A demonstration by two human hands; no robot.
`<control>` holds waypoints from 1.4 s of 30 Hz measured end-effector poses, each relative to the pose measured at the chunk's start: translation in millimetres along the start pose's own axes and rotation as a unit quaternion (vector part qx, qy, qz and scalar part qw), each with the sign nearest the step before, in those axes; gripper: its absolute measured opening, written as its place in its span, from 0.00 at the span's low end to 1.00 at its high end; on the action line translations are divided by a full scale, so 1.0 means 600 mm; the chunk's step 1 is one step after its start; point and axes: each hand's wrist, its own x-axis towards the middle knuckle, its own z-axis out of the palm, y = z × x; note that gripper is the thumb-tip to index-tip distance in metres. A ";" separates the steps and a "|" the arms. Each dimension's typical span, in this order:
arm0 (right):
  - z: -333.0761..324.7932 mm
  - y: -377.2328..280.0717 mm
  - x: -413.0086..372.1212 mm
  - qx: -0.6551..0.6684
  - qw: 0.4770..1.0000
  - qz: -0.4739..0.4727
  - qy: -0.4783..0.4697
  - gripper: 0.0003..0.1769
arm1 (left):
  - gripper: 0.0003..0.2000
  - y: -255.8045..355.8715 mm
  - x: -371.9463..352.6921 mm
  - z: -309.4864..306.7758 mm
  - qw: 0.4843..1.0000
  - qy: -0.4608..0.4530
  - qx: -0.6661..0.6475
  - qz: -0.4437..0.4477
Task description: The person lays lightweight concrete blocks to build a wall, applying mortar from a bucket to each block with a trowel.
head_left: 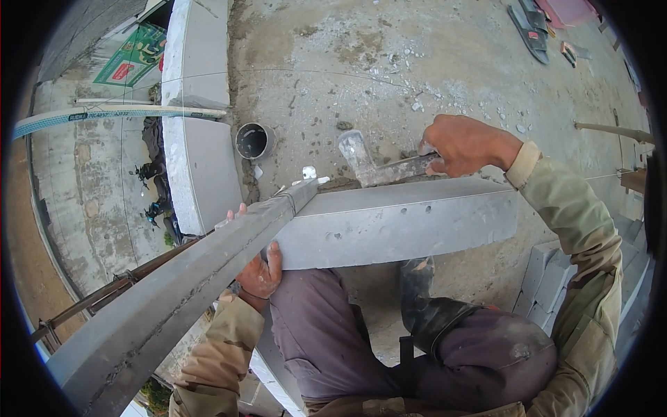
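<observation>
A long pale grey building block (410, 222) lies crosswise in front of my knees, with small holes in its near face. My left hand (260, 274) grips its left end, thumb against the near lower corner. A grey post (208, 278) slants in front of this hand and hides its middle; the fingertips show on the post's far side. My right hand (465, 146) is closed around the handle of a mortar-caked hand tool (358, 156). The tool's flat, pale head sticks out at an angle just beyond the block's far edge.
A bucket (255, 141) stands beside a pale block wall (201, 167) at the left. A blue-white pipe (139, 115) crosses that wall. Crumbs litter the concrete floor (313, 76). Sandals (529, 31) lie at the far right, and stacked blocks (545, 281) stand by my right arm.
</observation>
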 end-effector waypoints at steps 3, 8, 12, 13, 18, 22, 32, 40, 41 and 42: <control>-0.003 -0.005 -0.002 -0.001 0.999 0.018 -0.041 0.22 | 0.29 -0.001 0.001 0.002 1.000 0.011 -0.015 0.000; 0.001 -0.005 -0.002 -0.007 0.999 0.010 -0.032 0.22 | 0.29 0.001 0.002 -0.001 1.000 0.002 0.002 0.005; -0.005 -0.007 -0.007 -0.030 1.000 -0.007 -0.005 0.21 | 0.25 0.003 -0.001 0.001 1.000 0.015 -0.021 0.001; -0.007 -0.005 -0.015 -0.031 0.999 0.012 -0.011 0.21 | 0.26 0.000 -0.002 0.002 1.000 0.016 -0.015 0.000; -0.029 -0.007 -0.097 -0.098 0.971 -0.008 0.217 0.14 | 0.27 -0.004 -0.010 0.011 1.000 -0.003 -0.004 0.004; -0.023 -0.046 -0.228 -0.106 0.945 0.072 0.301 0.16 | 0.25 0.002 -0.006 0.013 0.998 0.044 0.017 0.032; 0.293 -0.149 -0.372 0.196 0.797 0.291 0.492 0.12 | 0.25 -0.012 -0.022 0.024 0.997 0.038 0.059 0.028; 0.436 -0.163 -0.376 0.176 0.778 0.397 0.455 0.12 | 0.26 -0.019 -0.025 0.037 0.994 0.070 0.077 0.044; 0.445 -0.162 -0.375 0.178 0.793 0.413 0.411 0.13 | 0.25 -0.019 -0.027 0.037 0.994 0.066 0.079 0.037; 0.444 -0.163 -0.374 0.179 0.792 0.413 0.412 0.13 | 0.25 -0.020 -0.028 0.038 0.994 0.066 0.080 0.039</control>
